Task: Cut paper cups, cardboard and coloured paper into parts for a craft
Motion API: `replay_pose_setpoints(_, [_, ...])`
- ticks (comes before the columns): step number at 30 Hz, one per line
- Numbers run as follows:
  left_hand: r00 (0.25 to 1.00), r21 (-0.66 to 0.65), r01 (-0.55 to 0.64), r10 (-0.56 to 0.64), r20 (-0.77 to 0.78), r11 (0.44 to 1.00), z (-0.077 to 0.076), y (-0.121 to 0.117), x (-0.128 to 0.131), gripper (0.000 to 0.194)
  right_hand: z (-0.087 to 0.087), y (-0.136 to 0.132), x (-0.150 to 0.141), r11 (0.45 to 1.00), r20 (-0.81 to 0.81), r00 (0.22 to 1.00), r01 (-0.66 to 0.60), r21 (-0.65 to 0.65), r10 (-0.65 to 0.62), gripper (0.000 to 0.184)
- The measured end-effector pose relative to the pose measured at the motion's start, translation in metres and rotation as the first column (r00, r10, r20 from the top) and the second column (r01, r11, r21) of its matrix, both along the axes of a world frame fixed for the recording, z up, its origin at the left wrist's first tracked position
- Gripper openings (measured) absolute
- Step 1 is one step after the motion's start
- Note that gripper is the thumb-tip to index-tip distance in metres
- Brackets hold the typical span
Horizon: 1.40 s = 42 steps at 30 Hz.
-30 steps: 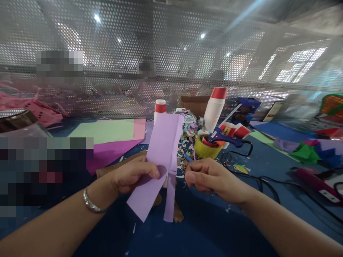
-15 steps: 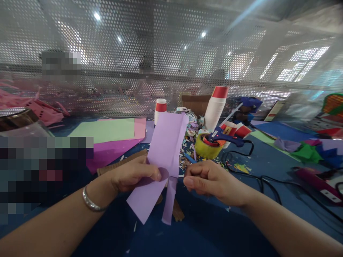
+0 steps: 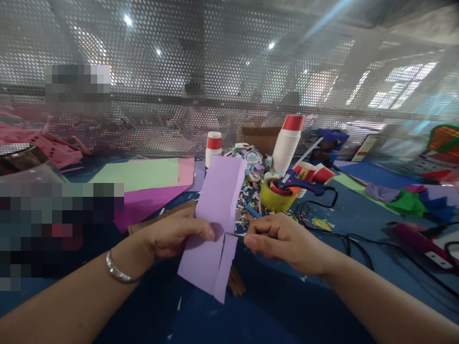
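Observation:
A sheet of light purple paper (image 3: 218, 196) stands upright in front of me, its lower end tilted toward the table. My left hand (image 3: 179, 229) grips its left side, thumb on the front face and fingers behind. A slit runs up from the bottom edge, parting a narrow strip (image 3: 225, 267) on the right. Beside the slit's upper end is my right hand (image 3: 276, 241), closed, with thumb and forefinger pinched. From that pinch a thin, dark, blade-like sliver (image 3: 235, 234) points left and meets the paper; the rest of it is hidden in the fingers.
Behind the paper lie paper scraps (image 3: 251, 191), a yellow tape roll (image 3: 274, 198) with a blue glue gun (image 3: 301, 184) on it, and stacked paper cups (image 3: 287, 145). Coloured sheets (image 3: 143, 172) lie left. A black cable (image 3: 353, 239) and purple power strip (image 3: 423, 246) are right.
The purple paper's lower part has swung right and flattened, so the wide gap beside the strip has narrowed to a slit. The thin sliver now shows at my right fingertips, touching the paper.

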<state>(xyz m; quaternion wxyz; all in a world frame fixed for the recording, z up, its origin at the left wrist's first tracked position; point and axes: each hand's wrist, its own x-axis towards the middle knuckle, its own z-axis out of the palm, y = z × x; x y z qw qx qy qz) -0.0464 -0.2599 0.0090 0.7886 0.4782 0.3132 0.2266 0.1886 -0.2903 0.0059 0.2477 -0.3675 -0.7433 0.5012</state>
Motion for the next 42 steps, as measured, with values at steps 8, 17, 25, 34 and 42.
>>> replay_pose_setpoints(8, [0.995,0.104,-0.096,0.092,0.042,0.990,-0.004,-0.001,0.004,0.027,-0.003,0.005,0.005,1.000,-0.003,1.000,0.002,-0.025,-0.002,0.042])
replay_pose_setpoints(17, [0.932,0.208,-0.362,0.357,0.062,0.909,-0.005,-0.002,0.010,0.020,-0.009,0.011,0.008,0.984,-0.140,0.984,0.092,-0.154,-0.114,0.040])
replay_pose_setpoints(25, [0.888,0.297,-0.456,0.451,0.089,0.839,-0.009,-0.005,0.020,0.016,-0.007,0.007,-0.003,0.956,-0.173,0.947,0.241,-0.164,-0.269,0.040])
replay_pose_setpoints(34, [0.885,0.336,-0.457,0.460,0.076,0.823,-0.018,-0.012,0.030,0.018,-0.014,0.006,-0.010,0.932,-0.166,0.918,0.360,-0.037,-0.361,0.035])
replay_pose_setpoints(42, [0.872,0.230,-0.490,0.479,0.103,0.841,-0.013,-0.014,0.033,0.020,-0.013,0.005,-0.014,0.914,-0.260,0.877,0.393,-0.099,-0.405,0.030])
